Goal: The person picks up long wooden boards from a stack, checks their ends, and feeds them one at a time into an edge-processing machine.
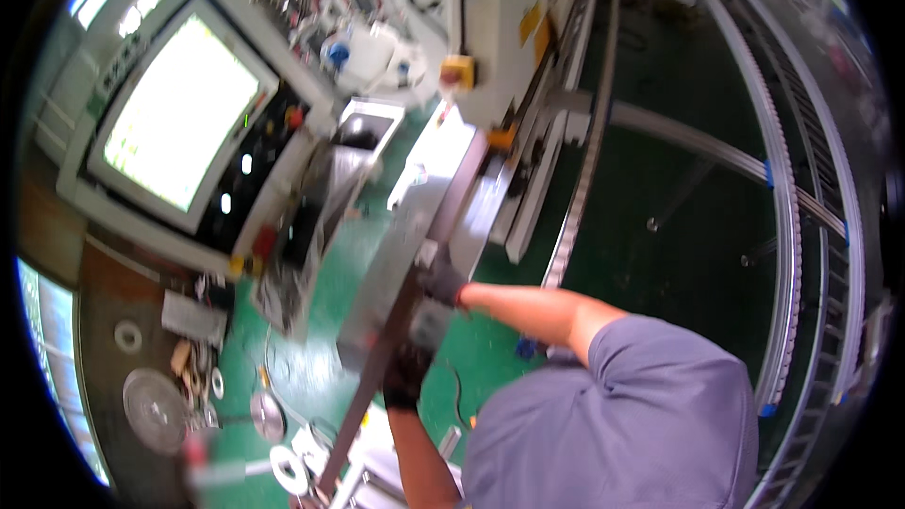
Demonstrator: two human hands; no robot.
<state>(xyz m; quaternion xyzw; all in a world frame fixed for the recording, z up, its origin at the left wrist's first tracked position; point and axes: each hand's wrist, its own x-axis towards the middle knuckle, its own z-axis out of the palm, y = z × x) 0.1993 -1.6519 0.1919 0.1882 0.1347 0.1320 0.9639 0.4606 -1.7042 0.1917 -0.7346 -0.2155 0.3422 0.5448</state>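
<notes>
Work is seemingly positioning the brown bar (356,415): right hand (441,279), left hand (406,374) are touching it (finger closure is blurring, cannot tell); alignment is likely mattering next.

Both dark-gloved hands (441,280) on a long brown bar (365,396)
</notes>
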